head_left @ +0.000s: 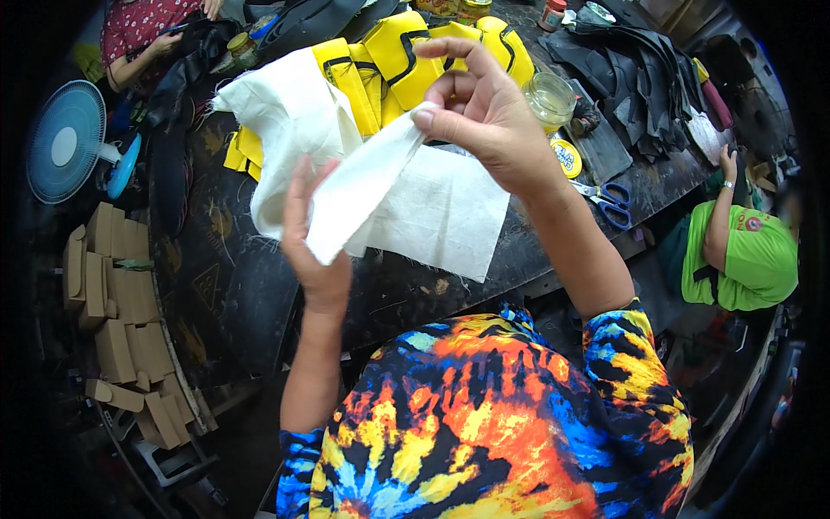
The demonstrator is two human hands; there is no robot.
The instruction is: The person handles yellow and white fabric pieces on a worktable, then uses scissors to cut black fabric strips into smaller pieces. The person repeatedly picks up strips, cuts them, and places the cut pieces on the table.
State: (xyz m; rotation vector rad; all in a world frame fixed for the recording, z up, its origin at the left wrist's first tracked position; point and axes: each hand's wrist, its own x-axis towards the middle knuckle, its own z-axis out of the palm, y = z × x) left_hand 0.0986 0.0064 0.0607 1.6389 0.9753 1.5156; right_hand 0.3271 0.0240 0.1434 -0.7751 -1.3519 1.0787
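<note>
My right hand (484, 117) is raised over the table and pinches the edge of a folded white cloth (367, 186) between thumb and fingers. The cloth slants down to my left hand (316, 246), where its lower corner lies over the palm. My left fingers are stretched upward against the cloth, slightly blurred; the thumb is hidden. Beneath, a second white cloth piece (450, 208) is spread flat near the table's front edge. More white cloth with frayed edges (290, 108) is bunched beyond my left hand.
Yellow pieces with black trim (402, 65) are piled behind the cloth. To the right are a glass jar (549, 99), a yellow lid (566, 158), blue-handled scissors (612, 205) and black sheets (640, 86). A fan (67, 143) and cardboard boxes (130, 294) stand left. Two other people are nearby.
</note>
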